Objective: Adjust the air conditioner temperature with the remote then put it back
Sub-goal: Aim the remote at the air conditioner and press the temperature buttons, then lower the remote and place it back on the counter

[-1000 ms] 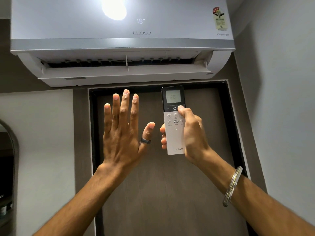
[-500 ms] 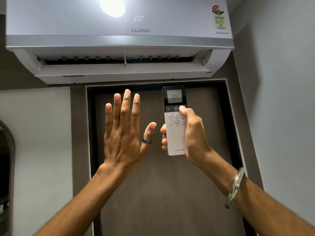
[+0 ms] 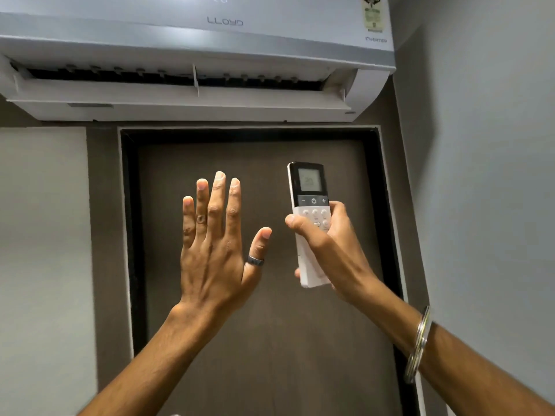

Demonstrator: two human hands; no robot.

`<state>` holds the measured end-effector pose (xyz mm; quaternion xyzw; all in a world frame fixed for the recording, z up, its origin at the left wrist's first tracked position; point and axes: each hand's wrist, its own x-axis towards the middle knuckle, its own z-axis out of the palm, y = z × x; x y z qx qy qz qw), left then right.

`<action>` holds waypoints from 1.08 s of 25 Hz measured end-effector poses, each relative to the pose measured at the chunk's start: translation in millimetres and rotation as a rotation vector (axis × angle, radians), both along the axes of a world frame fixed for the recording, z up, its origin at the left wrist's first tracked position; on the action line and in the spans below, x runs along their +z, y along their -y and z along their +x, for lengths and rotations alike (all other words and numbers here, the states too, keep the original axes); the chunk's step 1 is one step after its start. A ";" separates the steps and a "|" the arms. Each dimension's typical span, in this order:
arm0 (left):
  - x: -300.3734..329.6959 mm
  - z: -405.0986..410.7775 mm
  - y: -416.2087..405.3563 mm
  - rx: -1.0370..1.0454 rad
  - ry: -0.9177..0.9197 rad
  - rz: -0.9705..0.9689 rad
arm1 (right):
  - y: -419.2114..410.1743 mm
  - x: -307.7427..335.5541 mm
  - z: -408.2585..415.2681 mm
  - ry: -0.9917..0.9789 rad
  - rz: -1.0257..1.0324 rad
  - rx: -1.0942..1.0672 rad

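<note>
I've got the remote point(image 3: 310, 223) up in my right hand point(image 3: 333, 250), pointed toward the air conditioner point(image 3: 195, 55) that hangs well above both hands, its flap swung open. The remote's little screen above my thumb shows a number, too blurred for me to read, and the unit's own readout is cut off at the top edge, so I can't say what temperature is set. My guess is the adjusting part is at or near its end: my thumb lies across the white button field, below the minus, power and plus row, not pressing that row. What's left, as I judge it, is any last press and then returning the remote to its place, which isn't visible from here. My right hand is wrapped firmly around the remote's lower half, fingers curled behind it, thumb across the front. My left hand point(image 3: 216, 250) is beside it, apart from the remote, held flat and wide open with fingers straight up and thumb spread, holding nothing and touching nothing, raised below the vent in front of the dark door point(image 3: 270, 340).
</note>
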<state>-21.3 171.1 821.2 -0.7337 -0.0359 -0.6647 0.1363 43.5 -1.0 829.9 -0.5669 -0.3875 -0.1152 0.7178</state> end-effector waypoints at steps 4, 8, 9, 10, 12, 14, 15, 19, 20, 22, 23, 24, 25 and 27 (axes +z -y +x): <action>-100.2 22.1 12.5 -0.079 -0.146 -0.065 | 24.8 -97.2 13.9 -0.038 -0.218 -0.177; -254.5 32.2 36.1 -0.147 -0.496 -0.137 | 53.5 -246.3 29.4 -0.404 -0.325 -0.253; -291.2 32.7 43.4 -0.154 -0.604 -0.165 | 60.8 -284.9 34.6 -0.543 -0.327 -0.273; -331.2 30.5 56.1 -0.164 -0.723 -0.209 | 72.2 -329.7 36.1 -0.714 -0.329 -0.283; -394.1 29.0 75.4 -0.210 -0.915 -0.251 | 93.5 -404.2 38.6 -1.034 -0.315 -0.303; -451.0 28.7 95.4 -0.268 -1.083 -0.255 | 117.0 -474.6 34.2 -1.287 -0.296 -0.376; -479.9 28.9 106.3 -0.291 -1.158 -0.251 | 129.9 -510.3 30.4 -1.399 -0.268 -0.425; -599.1 34.9 145.1 -0.335 -1.442 -0.276 | 177.1 -647.6 18.8 -1.777 -0.176 -0.578; -630.5 34.8 151.3 -0.338 -1.500 -0.287 | 186.0 -681.9 14.9 -1.844 -0.170 -0.620; -704.2 39.9 161.9 -0.342 -1.601 -0.293 | 199.2 -760.2 17.3 -1.914 -0.219 -0.723; -740.3 44.6 165.5 -0.336 -1.648 -0.291 | 201.8 -798.7 22.5 -1.917 -0.255 -0.785; -775.1 49.7 168.2 -0.334 -1.680 -0.291 | 202.4 -833.3 30.5 -1.911 -0.283 -0.861; -805.9 55.0 169.6 -0.327 -1.714 -0.296 | 202.5 -866.5 39.1 -1.889 -0.299 -0.920; -861.2 65.6 172.9 -0.300 -1.754 -0.305 | 200.2 -924.7 62.9 -1.861 -0.327 -0.994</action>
